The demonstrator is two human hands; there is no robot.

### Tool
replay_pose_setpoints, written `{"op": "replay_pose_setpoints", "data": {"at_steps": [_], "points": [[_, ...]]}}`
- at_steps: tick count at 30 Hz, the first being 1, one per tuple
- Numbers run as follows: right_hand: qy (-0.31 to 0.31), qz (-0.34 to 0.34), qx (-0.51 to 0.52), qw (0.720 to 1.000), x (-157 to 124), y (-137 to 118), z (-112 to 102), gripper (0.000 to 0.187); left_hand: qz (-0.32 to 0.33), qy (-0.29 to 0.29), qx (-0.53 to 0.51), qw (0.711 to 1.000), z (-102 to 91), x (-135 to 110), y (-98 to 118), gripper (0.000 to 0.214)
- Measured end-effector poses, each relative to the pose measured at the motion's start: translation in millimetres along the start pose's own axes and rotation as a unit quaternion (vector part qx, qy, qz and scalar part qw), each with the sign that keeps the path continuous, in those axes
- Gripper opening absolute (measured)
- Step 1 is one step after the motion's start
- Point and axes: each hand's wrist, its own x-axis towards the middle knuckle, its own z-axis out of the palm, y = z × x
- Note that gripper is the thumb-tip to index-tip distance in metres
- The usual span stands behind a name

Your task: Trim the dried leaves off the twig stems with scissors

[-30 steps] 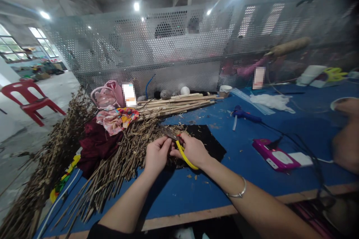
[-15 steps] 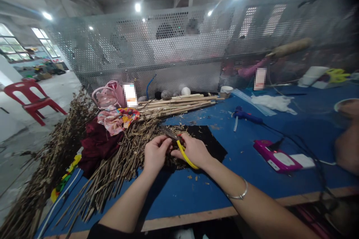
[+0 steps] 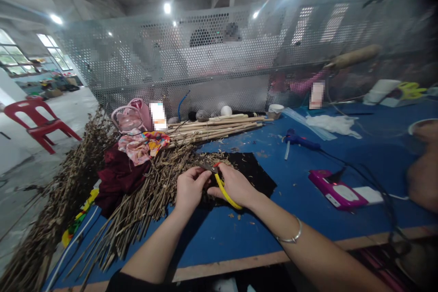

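My right hand is closed around scissors with yellow-and-red handles. Their dark blades point up and to the left, over a heap of dried plant bits. Just left of the scissors, my left hand has its thumb and fingers pinched together near the blades; what lies between them is too small to make out. Under both hands is a black cloth strewn with brown scraps. A bundle of dry stems fans out left of my left hand.
Wooden sticks lie behind the heap. Maroon cloth and a pink bag are at left. To the right are a blue glue gun, a magenta power strip and its cables. A perforated metal screen stands behind.
The scissors have shifted slightly left and their blades have changed angle a little. Both hands stay in nearly the same place.
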Motion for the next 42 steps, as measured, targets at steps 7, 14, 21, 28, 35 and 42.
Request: {"op": "replay_pose_setpoints", "data": {"at_steps": [7,14,21,28,35,42], "points": [[0.022,0.029,0.058,0.998,-0.6,-2.8,1.8,0.052,0.034,0.012,0.050,0.998,-0.8,-1.4,3.5,0.023],[0.034,0.046,0.066,0.996,0.8,0.4,1.9,0.054,0.049,-0.007,0.065,0.997,1.1,-2.1,1.4,0.022],[0.043,0.026,0.063,0.997,0.8,-2.9,4.8,0.057,0.018,-0.052,0.002,0.998,2.9,-1.6,-2.6,0.025],[0.030,0.038,0.061,0.997,-1.2,-3.0,2.1,0.049,0.029,-0.044,0.012,0.999,2.4,-3.9,2.4,0.026],[0.033,0.055,0.023,0.998,0.6,-3.8,2.1,0.044,0.052,-0.028,0.028,0.998,3.3,-4.0,2.2,0.026],[0.037,0.025,0.002,0.999,2.2,0.5,0.5,0.054,0.016,-0.017,0.003,1.000,1.4,-1.4,-1.4,0.027]]}}
